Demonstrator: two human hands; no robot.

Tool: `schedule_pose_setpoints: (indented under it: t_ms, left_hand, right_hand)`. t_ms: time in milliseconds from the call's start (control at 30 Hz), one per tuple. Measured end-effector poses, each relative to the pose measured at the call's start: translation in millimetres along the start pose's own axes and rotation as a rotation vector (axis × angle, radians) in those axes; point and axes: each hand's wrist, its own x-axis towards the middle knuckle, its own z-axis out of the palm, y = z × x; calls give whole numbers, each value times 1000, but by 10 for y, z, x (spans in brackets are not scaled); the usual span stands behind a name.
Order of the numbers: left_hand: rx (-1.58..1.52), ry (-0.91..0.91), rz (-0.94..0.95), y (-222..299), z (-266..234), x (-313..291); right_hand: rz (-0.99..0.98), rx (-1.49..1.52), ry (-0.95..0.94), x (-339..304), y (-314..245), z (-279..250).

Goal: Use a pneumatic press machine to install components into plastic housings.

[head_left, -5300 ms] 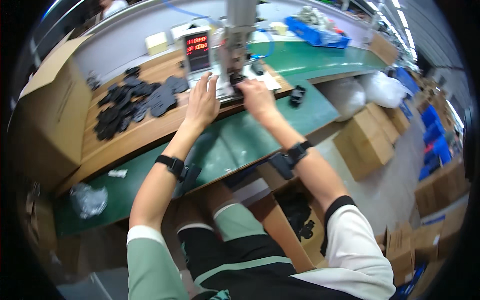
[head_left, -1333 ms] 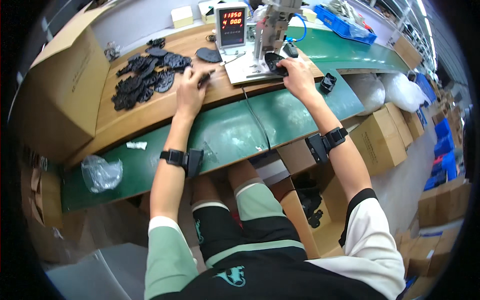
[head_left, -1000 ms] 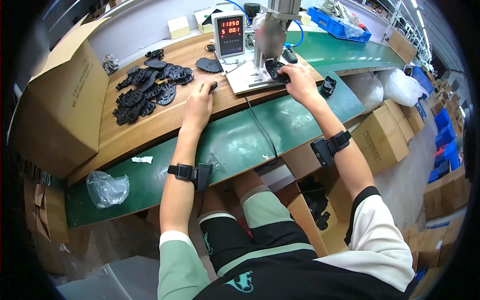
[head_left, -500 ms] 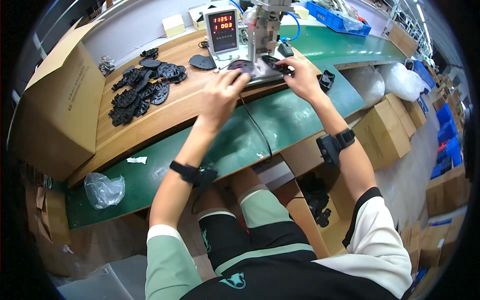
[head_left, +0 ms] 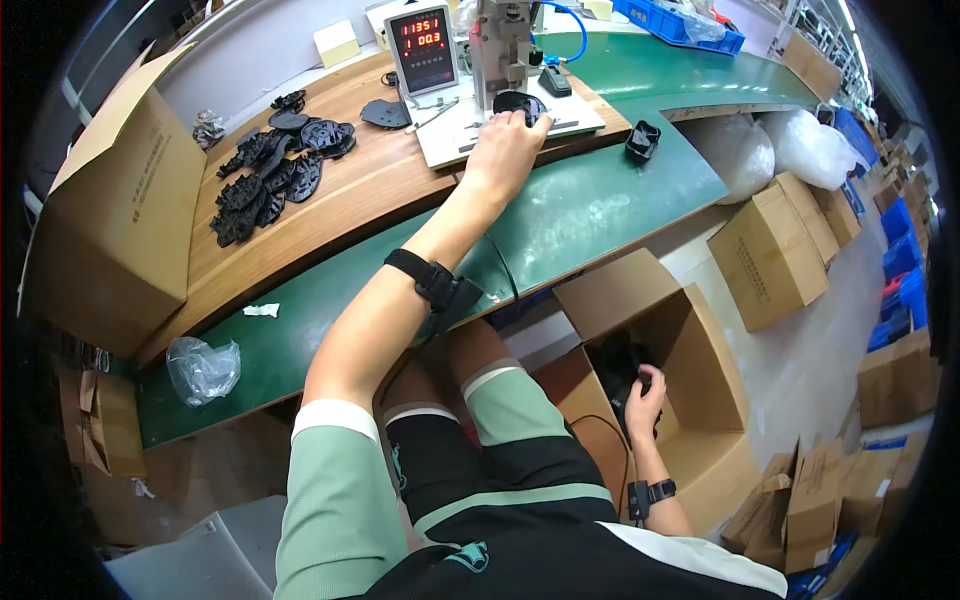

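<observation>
My left hand [head_left: 505, 155] reaches to the press [head_left: 503, 45], fingers closed on a rounded black plastic part [head_left: 518, 101] that lies on the white base plate [head_left: 440, 147] under the press head. Down at the right, my right hand [head_left: 645, 402] is inside an open cardboard box [head_left: 715, 370]. Its fingers are curled against a dark plastic part, mostly hidden by the hand and the shadow. Other black parts [head_left: 612, 362] lie in the box beside it. A pile of similar black parts [head_left: 265, 175] rests on the wooden board to the left.
A display box [head_left: 422, 50] with red digits stands beside the press. One flat black part [head_left: 385, 114] lies near it; another black piece [head_left: 642, 141] sits on the green bench. A tall carton [head_left: 120, 200] bounds the left side. A cable [head_left: 508, 262] hangs over the bench edge.
My right hand has left the press with the black part and dropped into the cardboard box. My left hand has moved right, bringing a black part under the press head. The view has shifted slightly.
</observation>
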Motion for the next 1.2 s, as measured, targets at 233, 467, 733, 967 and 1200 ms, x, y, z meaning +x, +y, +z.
schedule_pose_setpoints:
  t_ms: [233, 467, 733, 967, 1200]
  left_hand:
    - [-81, -108, -6, -28, -26, 73]
    - [-106, -14, 9, -104, -55, -39]
    - [-200, -104, -146, -29, -228, 73]
    - [-372, 10, -121, -258, -70, 60]
    - [120, -102, -498, -1909, 209, -229]
  right_hand:
    - [489, -122, -342, -543, 1333, 470]
    - [-350, 75, -120, 246, -686, 342]
    - [-908, -52, -20, 2240, -2926, 593]
    - [-963, -269, -75, 2755, -3290, 1108]
    - [-935, -266, -128, 2692, -3387, 1017]
